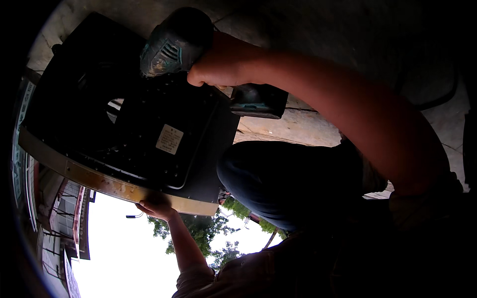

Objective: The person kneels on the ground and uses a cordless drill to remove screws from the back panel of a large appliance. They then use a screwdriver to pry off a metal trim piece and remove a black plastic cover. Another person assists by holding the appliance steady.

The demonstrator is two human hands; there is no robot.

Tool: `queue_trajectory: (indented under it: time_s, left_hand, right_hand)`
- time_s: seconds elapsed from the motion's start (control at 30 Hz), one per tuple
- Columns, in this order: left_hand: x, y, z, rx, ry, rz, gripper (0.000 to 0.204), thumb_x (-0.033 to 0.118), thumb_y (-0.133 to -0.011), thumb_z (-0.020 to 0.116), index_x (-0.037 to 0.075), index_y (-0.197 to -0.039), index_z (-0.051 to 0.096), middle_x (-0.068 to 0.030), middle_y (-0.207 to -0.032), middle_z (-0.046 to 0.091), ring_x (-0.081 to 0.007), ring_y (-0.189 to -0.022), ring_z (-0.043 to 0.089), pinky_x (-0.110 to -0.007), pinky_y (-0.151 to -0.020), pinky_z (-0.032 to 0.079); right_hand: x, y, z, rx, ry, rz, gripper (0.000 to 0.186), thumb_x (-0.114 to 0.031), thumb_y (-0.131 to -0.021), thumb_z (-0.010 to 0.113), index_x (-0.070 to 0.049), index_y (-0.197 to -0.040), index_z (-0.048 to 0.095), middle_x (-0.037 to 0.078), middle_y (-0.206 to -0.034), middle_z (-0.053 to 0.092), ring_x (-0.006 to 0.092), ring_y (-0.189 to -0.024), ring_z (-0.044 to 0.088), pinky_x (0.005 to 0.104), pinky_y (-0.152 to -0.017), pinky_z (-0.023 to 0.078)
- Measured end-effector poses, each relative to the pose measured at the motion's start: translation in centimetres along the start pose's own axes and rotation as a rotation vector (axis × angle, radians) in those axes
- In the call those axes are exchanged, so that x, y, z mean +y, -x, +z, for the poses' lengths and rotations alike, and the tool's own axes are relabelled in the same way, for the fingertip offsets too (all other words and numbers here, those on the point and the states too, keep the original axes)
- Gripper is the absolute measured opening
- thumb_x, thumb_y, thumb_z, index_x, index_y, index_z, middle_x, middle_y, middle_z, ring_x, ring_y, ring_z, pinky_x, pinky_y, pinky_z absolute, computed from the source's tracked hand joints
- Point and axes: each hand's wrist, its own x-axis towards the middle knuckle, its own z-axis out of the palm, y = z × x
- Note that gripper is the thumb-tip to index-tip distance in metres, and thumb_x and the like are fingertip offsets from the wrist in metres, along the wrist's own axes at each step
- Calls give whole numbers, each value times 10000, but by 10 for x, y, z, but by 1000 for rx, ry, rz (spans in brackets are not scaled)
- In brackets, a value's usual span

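Note:
My right hand is closed round the handle of a dark cordless power drill with teal trim. Its battery base shows below my wrist. The drill's body is over a large black metal housing, which has a round opening and a pale label. The drill's tip is lost in shadow, so I cannot tell whether it touches the housing. At the housing's lower edge, my left hand grips a gold-coloured strip, thumb against its face; the other fingers are mostly in shadow.
My bent knee in dark trousers is close to the housing's right side. Concrete ground lies beyond the drill. A dark cable curves across it at the right. Buildings and trees show at the lower left and bottom.

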Motion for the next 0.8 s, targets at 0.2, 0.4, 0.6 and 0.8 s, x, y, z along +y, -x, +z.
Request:
queue_trajectory:
  time_s: [0.2,0.4,0.6,0.8]
  left_hand:
    - [-4,0,-5,-76,67,20,682,539,-909,373,47,-1380,336,-194,-1300,443,-318,-1132,503,-453,-924,451]
    - [-10,-5,-9,-50,43,-24,752,571,-896,412,43,-1413,273,-219,-1333,398,-329,-1158,482,-447,-918,445]
    - [-15,-3,-3,-8,129,-33,697,517,-916,426,29,-1396,295,-187,-1275,455,-285,-1083,515,-377,-873,461]
    - [-16,1,-3,-27,29,78,697,544,-932,384,22,-1387,313,-184,-1277,477,-291,-1100,510,-381,-918,416]
  right_hand:
    - [-22,13,2,1,-140,95,187,-72,-601,541,-83,-453,426,12,-431,422,105,-378,378,272,-439,312]
    - [-20,8,0,19,-110,189,72,-97,-615,586,-66,-559,552,16,-567,545,100,-542,483,260,-579,388]
    - [-17,8,3,49,-102,244,138,-42,-610,580,-46,-746,599,14,-709,577,107,-675,516,251,-630,410]
    - [-21,13,12,60,-185,203,235,-24,-631,558,-44,-863,595,18,-644,540,108,-570,486,248,-578,400]
